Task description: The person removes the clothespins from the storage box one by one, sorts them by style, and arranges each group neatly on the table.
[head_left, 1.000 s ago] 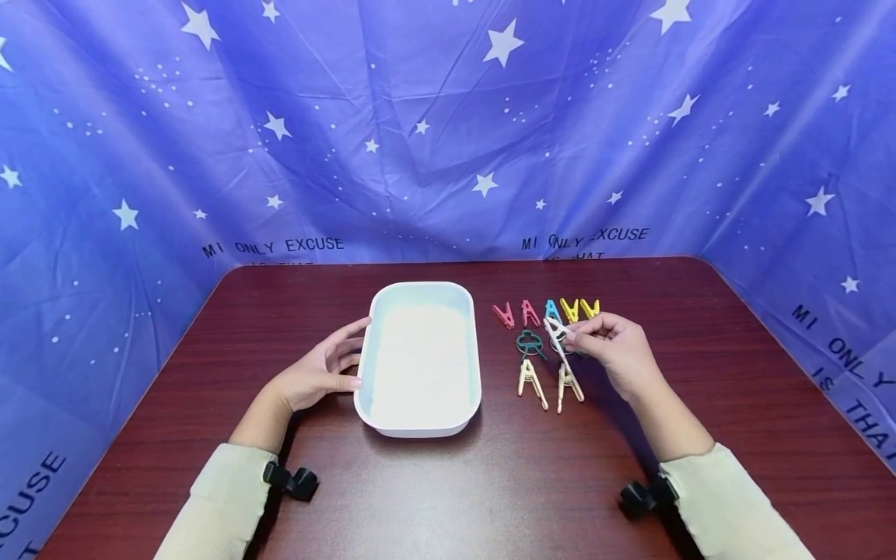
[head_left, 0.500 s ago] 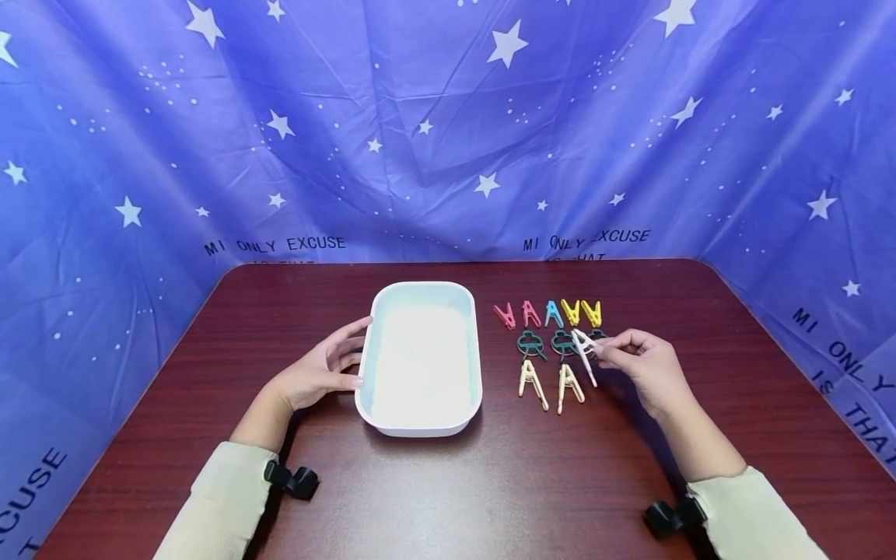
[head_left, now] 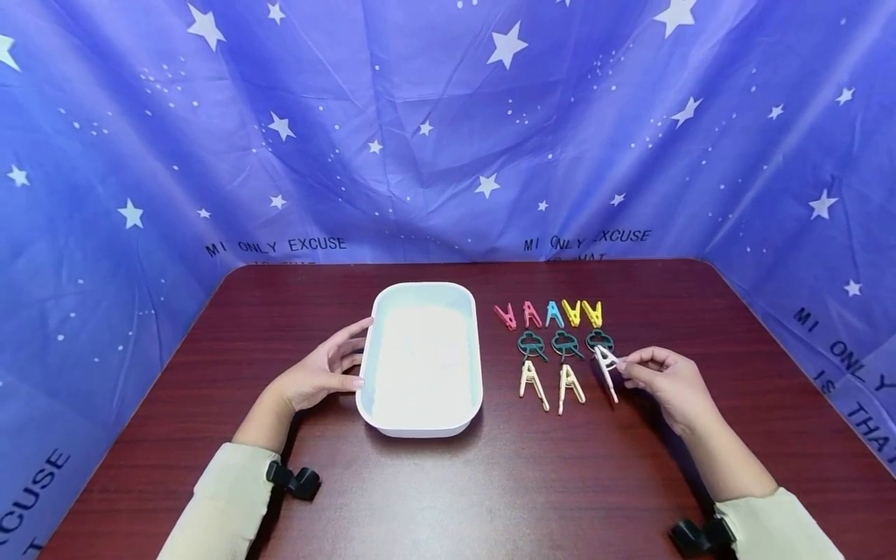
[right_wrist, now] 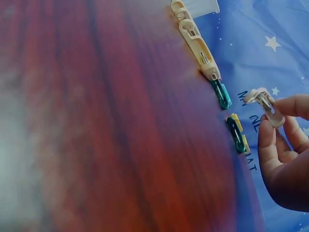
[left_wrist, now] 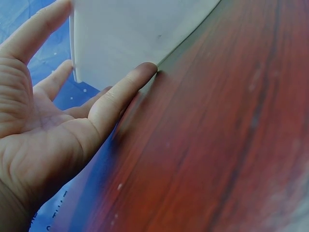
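Note:
My left hand (head_left: 318,373) lies along the left side of a white rectangular basin (head_left: 420,429), its extended fingers and thumb touching the wall. The left wrist view shows the thumb tip (left_wrist: 145,71) against that wall near the table. Between thumb and fingers my right hand (head_left: 672,385) pinches a cream clothespin (head_left: 606,372), its legs pointing toward me. The pin overlaps the rightmost dark green ring-shaped clip (head_left: 600,340) in the head view. To its left lie two more cream clothespins, a left one (head_left: 532,383) and a right one (head_left: 570,385).
Two more green clips (head_left: 565,344) line up left of the rightmost one. Behind them runs a row of small pegs: red ones (head_left: 532,314), a blue one (head_left: 554,314) and yellow ones (head_left: 592,313). A blue star-printed curtain (head_left: 420,171) surrounds the dark red table (head_left: 448,505).
My right hand has moved right and toward me with the cream clothespin, from over the middle green clip to right of the cream row. My left hand and the basin have stayed put.

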### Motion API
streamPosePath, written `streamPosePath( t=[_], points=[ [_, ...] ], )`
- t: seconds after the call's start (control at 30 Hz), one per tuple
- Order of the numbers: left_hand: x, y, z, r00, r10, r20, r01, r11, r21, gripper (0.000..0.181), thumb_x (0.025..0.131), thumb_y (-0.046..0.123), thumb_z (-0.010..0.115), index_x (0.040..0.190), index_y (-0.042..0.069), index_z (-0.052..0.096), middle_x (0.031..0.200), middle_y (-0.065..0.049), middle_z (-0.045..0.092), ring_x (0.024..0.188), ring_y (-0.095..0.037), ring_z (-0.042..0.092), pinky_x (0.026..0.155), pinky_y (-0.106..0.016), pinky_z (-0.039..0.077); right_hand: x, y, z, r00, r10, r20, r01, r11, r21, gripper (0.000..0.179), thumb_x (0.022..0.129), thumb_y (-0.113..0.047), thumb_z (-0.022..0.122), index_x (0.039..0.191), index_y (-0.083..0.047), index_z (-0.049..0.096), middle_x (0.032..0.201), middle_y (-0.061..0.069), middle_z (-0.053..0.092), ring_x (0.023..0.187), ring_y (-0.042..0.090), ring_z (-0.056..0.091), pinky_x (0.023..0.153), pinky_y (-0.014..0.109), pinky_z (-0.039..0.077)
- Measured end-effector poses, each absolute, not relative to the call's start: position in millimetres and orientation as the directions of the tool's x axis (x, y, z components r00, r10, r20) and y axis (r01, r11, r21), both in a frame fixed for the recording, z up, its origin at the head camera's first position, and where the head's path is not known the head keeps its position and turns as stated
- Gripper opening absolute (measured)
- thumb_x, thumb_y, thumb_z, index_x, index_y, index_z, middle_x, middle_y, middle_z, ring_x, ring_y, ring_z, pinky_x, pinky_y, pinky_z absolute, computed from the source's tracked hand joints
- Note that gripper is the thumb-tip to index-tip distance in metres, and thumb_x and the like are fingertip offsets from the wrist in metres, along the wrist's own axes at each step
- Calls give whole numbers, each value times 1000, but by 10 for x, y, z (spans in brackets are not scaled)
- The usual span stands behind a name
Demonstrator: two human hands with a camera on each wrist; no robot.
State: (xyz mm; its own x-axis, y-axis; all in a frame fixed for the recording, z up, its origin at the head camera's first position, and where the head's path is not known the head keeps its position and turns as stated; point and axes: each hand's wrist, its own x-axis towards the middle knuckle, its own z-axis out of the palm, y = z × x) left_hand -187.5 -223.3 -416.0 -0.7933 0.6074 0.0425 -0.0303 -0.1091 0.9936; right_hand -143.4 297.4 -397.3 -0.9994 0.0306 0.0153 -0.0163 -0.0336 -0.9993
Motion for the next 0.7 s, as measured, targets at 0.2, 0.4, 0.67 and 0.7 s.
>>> streamPosePath(
  t=[0.2,0.4,0.67,0.7],
  points=[
    [-1873,-2240,-4188,-799,600,44,-20,-99,995,99,81,2,77,157,14,15,150,-25,26,125,-28,48,92,-42,50,-1402,3029,-4007,-999,14,-31,30,-68,-997,7,86,10,64,83,4,67,76,3,69,67,14,66,62,26,56],
    [-1882,-2233,-4162,-803,595,34,-27,-93,995,99,80,4,77,157,16,16,151,-25,25,126,-28,47,91,-43,50,-1419,2991,-4046,-998,15,-57,56,-20,-998,6,87,11,62,83,8,64,74,2,68,66,13,65,61,26,56],
    [-1891,-2236,-4176,-798,601,42,-24,-101,995,97,81,1,76,157,15,16,150,-24,27,124,-29,48,91,-43,51,-1445,2903,-4052,-995,84,-56,79,310,-947,2,84,6,65,83,5,65,70,-3,67,62,9,63,60,25,56],
    [-1892,-2236,-4176,-798,601,42,-24,-102,994,98,81,2,76,157,15,16,150,-24,27,124,-29,48,91,-43,51,-1446,2895,-4046,-995,86,-53,80,342,-936,4,84,5,66,85,9,65,71,-3,67,62,9,63,60,26,56]
  ],
)
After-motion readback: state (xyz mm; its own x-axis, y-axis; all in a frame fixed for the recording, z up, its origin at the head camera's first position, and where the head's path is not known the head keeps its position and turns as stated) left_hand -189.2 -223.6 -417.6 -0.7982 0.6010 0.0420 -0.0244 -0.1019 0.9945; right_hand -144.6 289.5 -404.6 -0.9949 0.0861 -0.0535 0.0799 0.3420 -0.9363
